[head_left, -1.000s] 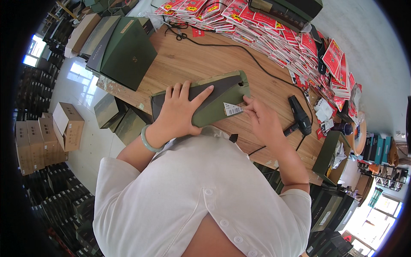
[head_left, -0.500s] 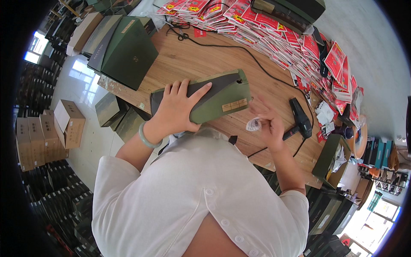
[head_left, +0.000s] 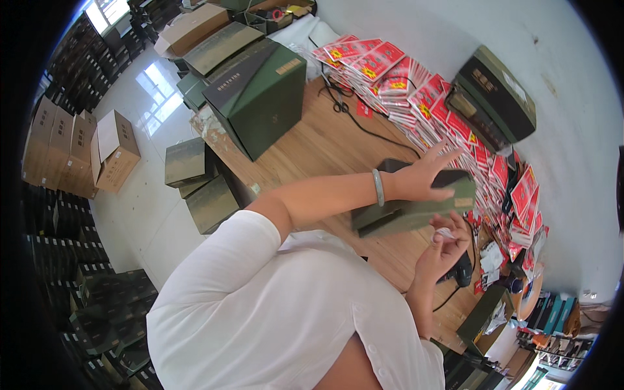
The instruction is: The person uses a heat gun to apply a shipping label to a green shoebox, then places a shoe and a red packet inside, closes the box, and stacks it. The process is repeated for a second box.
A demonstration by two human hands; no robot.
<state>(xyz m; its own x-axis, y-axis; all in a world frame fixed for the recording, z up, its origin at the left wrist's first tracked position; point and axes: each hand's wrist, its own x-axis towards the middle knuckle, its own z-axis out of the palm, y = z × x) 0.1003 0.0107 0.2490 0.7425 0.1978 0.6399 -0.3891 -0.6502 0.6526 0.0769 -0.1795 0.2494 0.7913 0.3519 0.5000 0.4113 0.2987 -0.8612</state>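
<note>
A green and dark grey shoe box [head_left: 396, 218], smeared by motion, lies at a slant on the wooden table [head_left: 286, 156] in front of me. My left hand [head_left: 422, 179] reaches across over its far part with fingers spread. Whether the palm touches the lid, I cannot tell. Close to the box's near right corner, my right hand [head_left: 448, 246] is closed with a small curled white piece of paper [head_left: 444, 233] between thumb and fingers. The black hair dryer [head_left: 460, 270] lies beside that hand, partly covered by it.
Red printed packets [head_left: 422, 91] are heaped along the wall, with a dark box [head_left: 494, 97] on top. A large green box [head_left: 260, 97] stands at the table's left. A black cable [head_left: 370, 133] crosses the table. Cartons [head_left: 114, 149] stand on the floor.
My view has turned. The box has shifted right and away from me; my left hand has moved from its left side to over its far right part. The right hand still holds the white piece.
</note>
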